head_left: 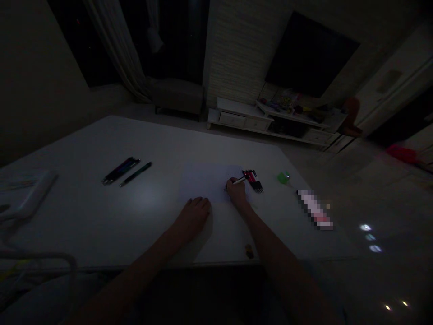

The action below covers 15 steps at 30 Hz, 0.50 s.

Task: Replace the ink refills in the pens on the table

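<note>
While the left hand (pixel 195 212) lies palm down at the near edge of the pale sheet of paper (pixel 198 180), the right hand (pixel 236 190) has a slim pen (pixel 241 179) pinched in its fingers, its lower end angled down to the sheet's right part. The left grips nothing that shows; its fingers are stretched out flat. Writing or drawing seems to be the step in hand, and the next move, I judge, calls for light, steady strokes while the left hand braces the sheet. The paper lies on the white table (pixel 162 230), just left of a row of red-and-dark pens (pixel 254 181); the held pen's upper end overlaps that row in view. The room is so dim (a soft glare on the tabletop is about the brightest patch there) that any marks on the sheet are too faint to read. The right hand's fingers hide the writing tip, the paper's edges fade into the tabletop, and a phone-like thing (pixel 314 210) at the right is pixelated.
</note>
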Motion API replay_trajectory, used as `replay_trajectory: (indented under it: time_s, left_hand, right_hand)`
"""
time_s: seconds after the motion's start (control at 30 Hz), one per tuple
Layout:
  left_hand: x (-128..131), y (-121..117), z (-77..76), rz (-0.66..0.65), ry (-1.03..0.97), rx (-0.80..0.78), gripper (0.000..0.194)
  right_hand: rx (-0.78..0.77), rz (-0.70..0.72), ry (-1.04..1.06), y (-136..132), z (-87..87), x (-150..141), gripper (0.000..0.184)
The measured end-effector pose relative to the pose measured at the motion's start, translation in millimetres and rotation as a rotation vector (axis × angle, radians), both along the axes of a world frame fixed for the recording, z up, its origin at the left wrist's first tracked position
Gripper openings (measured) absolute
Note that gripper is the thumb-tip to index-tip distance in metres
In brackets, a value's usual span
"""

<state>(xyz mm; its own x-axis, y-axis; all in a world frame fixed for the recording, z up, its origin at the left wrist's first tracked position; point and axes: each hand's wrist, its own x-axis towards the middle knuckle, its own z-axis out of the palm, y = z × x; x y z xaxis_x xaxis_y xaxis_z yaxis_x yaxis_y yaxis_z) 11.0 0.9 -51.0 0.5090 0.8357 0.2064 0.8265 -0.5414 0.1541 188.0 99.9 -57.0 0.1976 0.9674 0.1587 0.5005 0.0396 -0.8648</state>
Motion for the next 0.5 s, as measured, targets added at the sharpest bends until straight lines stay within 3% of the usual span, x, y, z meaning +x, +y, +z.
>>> replay_trajectory:
  time_s: [0.4, 0.5]
  left_hand:
    - [-1, 0, 2.3, 0.01, 0.036, -0.054, 0.03]
    - [-2, 1, 2.8, -0.006, 0.021, -0.061, 0.031]
  right_hand:
    - [0.029, -0.063, 0.113, 8, -3.3, 12, 0.021]
    - [0.048, -0.118, 0.16, 10, 3.0, 23, 0.037]
